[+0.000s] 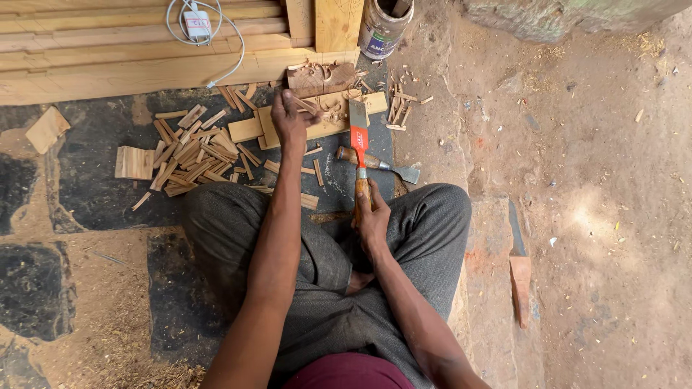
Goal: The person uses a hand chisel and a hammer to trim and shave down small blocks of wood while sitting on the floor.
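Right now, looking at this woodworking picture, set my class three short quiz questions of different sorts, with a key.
1. True or false: the right hand grips the wooden handle of the red-banded hatchet.
2. What does the left hand touch? A) tin can B) small wood piece C) cable
3. Fill in: a second tool, a chisel, lies ____ the hatchet's handle.

Key: 1 true; 2 B, the small wood piece on the flat block; 3 across, under it.
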`<state>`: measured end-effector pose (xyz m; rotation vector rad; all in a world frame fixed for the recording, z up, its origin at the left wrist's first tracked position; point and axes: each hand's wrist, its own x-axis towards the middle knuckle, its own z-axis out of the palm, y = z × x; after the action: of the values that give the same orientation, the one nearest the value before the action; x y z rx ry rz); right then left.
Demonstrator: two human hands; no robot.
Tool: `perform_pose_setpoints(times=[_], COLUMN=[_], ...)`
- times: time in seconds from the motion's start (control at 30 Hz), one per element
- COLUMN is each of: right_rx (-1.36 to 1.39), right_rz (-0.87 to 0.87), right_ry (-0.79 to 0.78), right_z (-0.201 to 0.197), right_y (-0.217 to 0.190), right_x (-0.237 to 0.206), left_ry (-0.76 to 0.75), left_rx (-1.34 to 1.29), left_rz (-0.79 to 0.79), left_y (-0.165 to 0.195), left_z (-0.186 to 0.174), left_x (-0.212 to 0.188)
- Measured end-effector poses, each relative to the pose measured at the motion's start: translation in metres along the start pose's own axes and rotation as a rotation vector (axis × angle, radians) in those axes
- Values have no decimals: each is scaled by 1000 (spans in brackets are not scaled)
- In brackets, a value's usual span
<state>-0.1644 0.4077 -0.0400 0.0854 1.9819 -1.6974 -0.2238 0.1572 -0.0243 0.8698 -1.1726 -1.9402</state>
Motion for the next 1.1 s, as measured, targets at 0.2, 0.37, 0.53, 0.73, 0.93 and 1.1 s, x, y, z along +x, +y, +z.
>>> perform_pose_setpoints(times=[0.2, 0.37, 0.53, 0.73, 0.93, 1.1], right_rx=[-18, -29, -23, -20, -27, -9], right_rz=[-20, 6, -29, -18, -21, -22], right_ry=[-5, 6, -2, -2, -4, -5], right_z=[1, 0, 1, 1, 2, 2], right_y=[-6, -3, 1, 5, 2, 0], right_x=[0, 2, 4, 4, 3, 2], left_ry=[-179, -231, -228, 40, 148, 189], left_rx=[110, 147, 36, 432, 787, 834], left_rz=[11, 32, 45, -66, 368, 358], left_y=[-1, -16, -16, -9, -21, -30], left_z=[6, 4, 1, 3, -5, -10], left_x=[-5, 4, 2, -8, -5, -6])
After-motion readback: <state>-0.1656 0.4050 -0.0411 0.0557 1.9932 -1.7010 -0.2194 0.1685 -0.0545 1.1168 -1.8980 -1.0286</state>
